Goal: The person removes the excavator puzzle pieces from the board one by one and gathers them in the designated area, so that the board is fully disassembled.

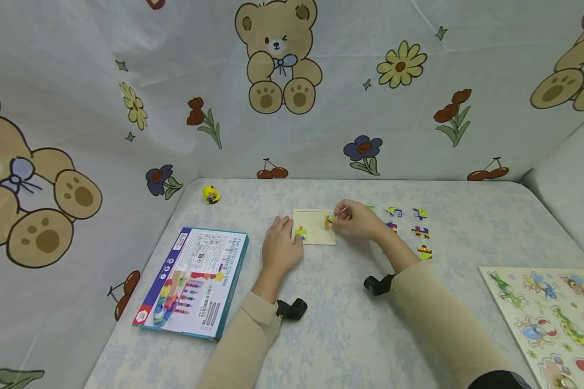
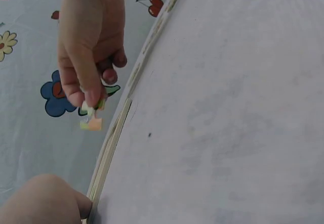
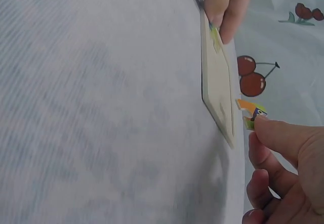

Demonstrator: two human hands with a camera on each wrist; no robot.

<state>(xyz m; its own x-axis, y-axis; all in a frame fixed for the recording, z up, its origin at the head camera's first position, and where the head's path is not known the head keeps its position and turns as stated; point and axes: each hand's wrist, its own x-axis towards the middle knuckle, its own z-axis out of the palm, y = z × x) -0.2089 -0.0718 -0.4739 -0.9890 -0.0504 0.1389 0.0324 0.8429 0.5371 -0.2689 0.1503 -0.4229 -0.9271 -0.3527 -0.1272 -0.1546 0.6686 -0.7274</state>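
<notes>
A small shallow wooden puzzle board (image 1: 313, 215) lies on the table with a yellow-green puzzle piece (image 1: 301, 234) in its lower left part. My left hand (image 1: 279, 246) rests at the board's left side, fingers stretched along that edge. Its fingertips (image 3: 214, 16) touch the board beside the piece. Over the board's right edge, my right hand (image 1: 357, 220) pinches an orange and green puzzle piece (image 3: 248, 105) between thumb and forefinger. The held piece is raised above the board in the right wrist view.
Several loose puzzle pieces (image 1: 420, 232) lie right of the board, partly behind the right hand. A toy box (image 1: 209, 254) lies at left, with a small yellow duck figure (image 1: 211, 195) behind it. A large picture board (image 1: 506, 302) lies at the right front.
</notes>
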